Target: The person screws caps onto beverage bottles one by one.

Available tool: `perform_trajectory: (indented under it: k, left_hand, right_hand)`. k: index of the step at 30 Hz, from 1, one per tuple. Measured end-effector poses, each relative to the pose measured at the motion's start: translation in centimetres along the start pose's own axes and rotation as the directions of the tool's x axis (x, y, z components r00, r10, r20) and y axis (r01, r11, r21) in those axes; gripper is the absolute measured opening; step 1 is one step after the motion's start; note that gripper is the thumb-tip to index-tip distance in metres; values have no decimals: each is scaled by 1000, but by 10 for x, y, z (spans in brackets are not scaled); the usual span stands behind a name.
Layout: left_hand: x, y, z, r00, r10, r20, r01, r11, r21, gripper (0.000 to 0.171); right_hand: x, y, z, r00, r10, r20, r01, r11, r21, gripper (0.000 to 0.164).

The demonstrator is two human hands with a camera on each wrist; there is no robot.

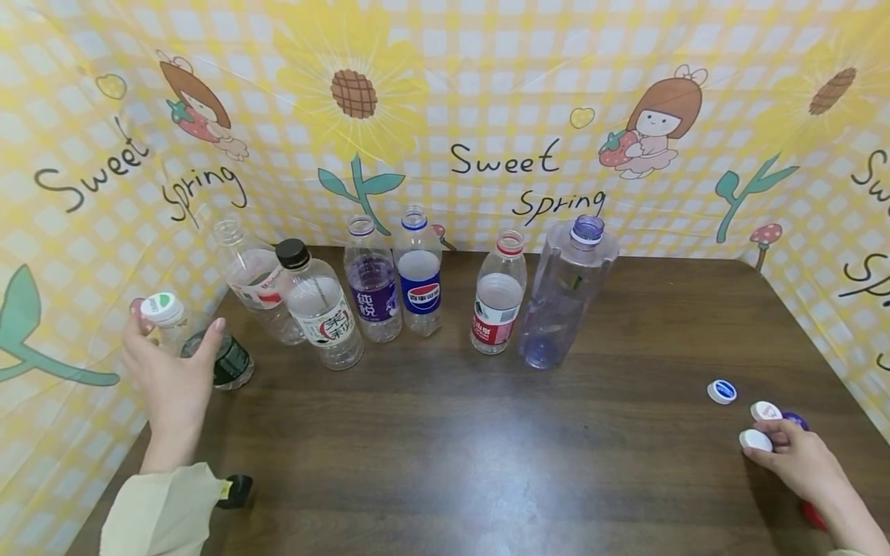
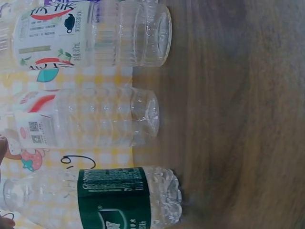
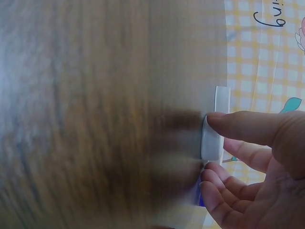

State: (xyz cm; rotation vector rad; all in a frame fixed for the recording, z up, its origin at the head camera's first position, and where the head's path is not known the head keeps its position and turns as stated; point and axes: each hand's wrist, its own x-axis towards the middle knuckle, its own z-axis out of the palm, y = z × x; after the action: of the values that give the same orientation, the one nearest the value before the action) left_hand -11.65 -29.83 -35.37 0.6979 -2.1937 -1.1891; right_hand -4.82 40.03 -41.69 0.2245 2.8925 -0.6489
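- Head view: the left hand (image 1: 170, 374) is around the top of the green-labelled bottle (image 1: 232, 361), thumb and fingers apart, one fingertip beside its green-and-white cap (image 1: 162, 308). That bottle stands at the left of the table (image 1: 431, 440).
- Also in the head view, the right hand (image 1: 806, 459) pinches a white cap (image 1: 755, 441) at the table's right; close by are a red-lettered cap (image 1: 767, 411), a purple cap (image 1: 796, 420) and a blue-topped cap (image 1: 722, 391).
- Left wrist view: fingertips (image 2: 5, 223) show at the edge, on either side of the green-labelled bottle's neck; whether they touch it, I cannot tell.
- Right wrist view: the thumb is against the white cap's edge, the other fingers curled beneath it.
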Motion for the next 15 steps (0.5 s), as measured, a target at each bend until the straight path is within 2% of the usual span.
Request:
perform_trajectory:
  k: [4, 8, 10, 12, 14, 15]
  left_hand:
    - [-2, 6, -2, 1000, -13, -8, 14, 999, 34, 96]
    - [-8, 9, -4, 1000, 8, -27, -7, 999, 34, 104]
    - [-11, 10, -5, 997, 46, -57, -44, 998, 34, 107]
    - [-13, 11, -3, 987, 122, -107, -118, 992, 45, 107]
    - [-15, 12, -1, 960, 227, -163, -220, 974, 62, 103]
    - [-16, 13, 0, 942, 282, -184, -274, 959, 69, 100]
  right_hand:
    - [1, 3, 1, 1000, 1, 7, -1, 1000, -1, 50]
    - [2, 5, 2, 1000, -6, 0, 6, 1000, -2, 49]
    - [2, 5, 2, 1000, -8, -1, 8, 1000, -2, 49]
    - [2, 5, 2, 1000, -9, 0, 9, 1000, -3, 50]
    - [1, 5, 2, 1000, -10, 1, 10, 1000, -2, 50]
    - [1, 5, 2, 1000, -10, 0, 10, 1000, -3, 50]
